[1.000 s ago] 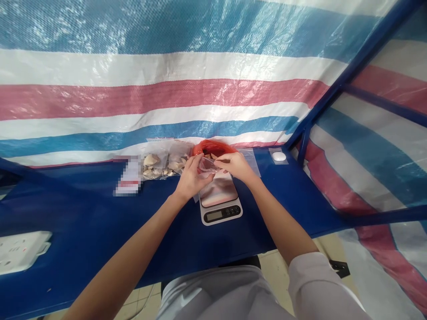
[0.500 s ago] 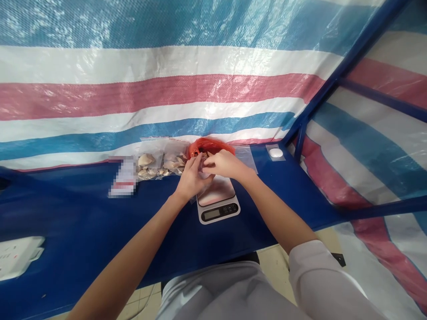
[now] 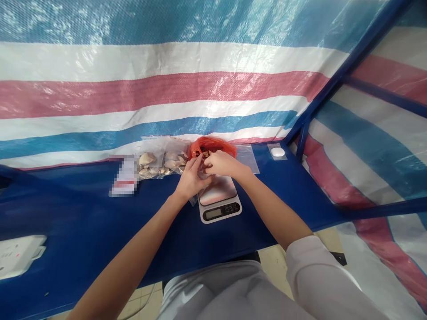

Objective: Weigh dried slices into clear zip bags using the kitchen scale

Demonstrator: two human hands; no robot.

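Work was judged to be part-way. Two bags of pale pieces, the left bag and the middle bag, were found already filled and laid side by side along the back edge of the desk. A third, the clear bag, was handled above the rear of the scale. Its inside was mostly hidden by the fingers; it was judged not yet filled.

The clear bag was gripped by the left hand, plastic being glimpsed between fingers and thumb. The right hand was brought against the left at the bag, fingertips gathered; whether anything was pinched by them could not be told.

Brown pieces were contained in the red bag, which was set open at the back edge, just behind the hands. To its right a flat bag was laid, apparently unused. Near the back right corner, a white object was seen on or in a small clear packet. No reading could be made out on the scale's display.
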